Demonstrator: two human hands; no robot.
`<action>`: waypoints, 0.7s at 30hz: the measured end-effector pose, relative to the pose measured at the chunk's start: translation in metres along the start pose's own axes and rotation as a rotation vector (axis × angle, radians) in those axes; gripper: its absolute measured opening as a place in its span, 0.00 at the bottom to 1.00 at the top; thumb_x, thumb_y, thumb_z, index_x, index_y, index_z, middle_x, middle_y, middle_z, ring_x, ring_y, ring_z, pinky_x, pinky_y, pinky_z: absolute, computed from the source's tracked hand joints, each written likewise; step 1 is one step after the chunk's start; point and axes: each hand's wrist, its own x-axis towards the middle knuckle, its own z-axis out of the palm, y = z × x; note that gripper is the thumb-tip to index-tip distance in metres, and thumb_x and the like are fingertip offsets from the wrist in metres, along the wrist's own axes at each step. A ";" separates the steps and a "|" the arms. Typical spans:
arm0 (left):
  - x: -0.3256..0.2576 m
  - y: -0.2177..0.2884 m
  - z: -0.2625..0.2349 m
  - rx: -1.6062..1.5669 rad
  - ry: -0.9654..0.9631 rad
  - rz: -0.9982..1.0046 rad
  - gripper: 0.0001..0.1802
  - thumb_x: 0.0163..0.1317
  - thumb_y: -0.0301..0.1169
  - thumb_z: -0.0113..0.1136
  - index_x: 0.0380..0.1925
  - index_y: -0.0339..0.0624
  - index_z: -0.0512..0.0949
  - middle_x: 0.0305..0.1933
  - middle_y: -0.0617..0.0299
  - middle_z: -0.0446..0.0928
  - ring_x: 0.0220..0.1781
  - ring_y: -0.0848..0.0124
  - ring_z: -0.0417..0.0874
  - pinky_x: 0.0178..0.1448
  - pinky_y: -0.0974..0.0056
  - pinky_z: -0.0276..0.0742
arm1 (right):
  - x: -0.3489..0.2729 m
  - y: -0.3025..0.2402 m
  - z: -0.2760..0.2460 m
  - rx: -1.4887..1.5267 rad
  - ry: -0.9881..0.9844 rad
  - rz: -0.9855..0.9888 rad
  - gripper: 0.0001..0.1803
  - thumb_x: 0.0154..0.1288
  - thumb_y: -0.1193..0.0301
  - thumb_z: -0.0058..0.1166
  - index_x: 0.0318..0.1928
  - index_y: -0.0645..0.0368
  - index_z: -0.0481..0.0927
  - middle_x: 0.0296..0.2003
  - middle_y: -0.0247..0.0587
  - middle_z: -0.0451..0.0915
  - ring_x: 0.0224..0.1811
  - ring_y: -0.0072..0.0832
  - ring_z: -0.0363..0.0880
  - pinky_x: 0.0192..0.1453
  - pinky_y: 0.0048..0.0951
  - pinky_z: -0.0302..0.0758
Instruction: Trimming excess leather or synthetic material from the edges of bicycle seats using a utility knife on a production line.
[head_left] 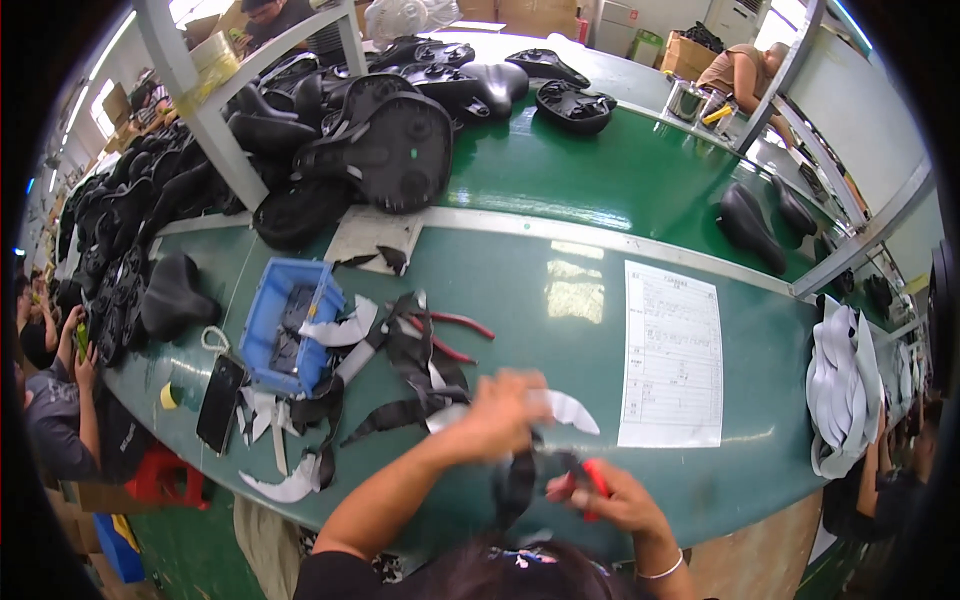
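Observation:
My left hand (pixel 500 415) is over the front middle of the table, its fingers smeared by motion. A curved white piece (pixel 572 410) shows just right of it, and a black strip (pixel 514 485) hangs below; whether I grip either is unclear. My right hand (pixel 630 505) is closed round a red-handled tool (pixel 598 483) with dark, blurred jaws, its exact kind unclear. Beyond my left hand, black and white scraps (pixel 415 355) lie heaped beside a second tool with red handles (pixel 465 322). A blue bin (pixel 262 335) of dark pieces stands to their left.
Black bicycle saddles (pixel 400 150) pile up at the back left. A printed sheet (pixel 672 370) lies on the right, with stacked white pieces (pixel 845 390) at the far right edge. A phone (pixel 220 405) lies left. Metal posts (pixel 205 140) rise behind the table; other people work around it.

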 end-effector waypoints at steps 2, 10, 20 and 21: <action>0.006 0.008 -0.031 -0.840 -0.700 0.356 0.13 0.59 0.28 0.60 0.45 0.45 0.76 0.49 0.56 0.75 0.56 0.62 0.73 0.59 0.59 0.68 | 0.030 -0.001 -0.029 0.203 0.223 0.133 0.17 0.66 0.66 0.51 0.52 0.59 0.68 0.32 0.35 0.78 0.28 0.20 0.76 0.30 0.21 0.73; 0.053 -0.004 0.029 -0.855 0.434 -0.514 0.06 0.62 0.29 0.59 0.33 0.36 0.76 0.31 0.62 0.76 0.34 0.75 0.76 0.41 0.68 0.73 | 0.328 0.009 -0.182 0.237 0.519 -0.271 0.30 0.57 0.73 0.56 0.61 0.62 0.67 0.35 0.34 0.75 0.34 0.20 0.75 0.38 0.23 0.73; 0.044 -0.018 0.005 -0.974 0.232 -0.344 0.05 0.57 0.25 0.63 0.32 0.36 0.78 0.35 0.56 0.80 0.38 0.63 0.81 0.44 0.65 0.76 | 0.576 -0.021 -0.208 -0.053 0.657 -0.268 0.30 0.45 0.68 0.60 0.54 0.56 0.71 0.33 0.36 0.75 0.30 0.26 0.75 0.27 0.32 0.80; 0.044 -0.017 0.005 -0.981 0.243 -0.334 0.05 0.57 0.25 0.63 0.32 0.36 0.78 0.35 0.56 0.80 0.37 0.64 0.81 0.44 0.65 0.76 | 0.576 -0.021 -0.207 -0.067 0.672 -0.262 0.28 0.46 0.68 0.60 0.51 0.57 0.72 0.32 0.37 0.75 0.28 0.26 0.75 0.26 0.32 0.80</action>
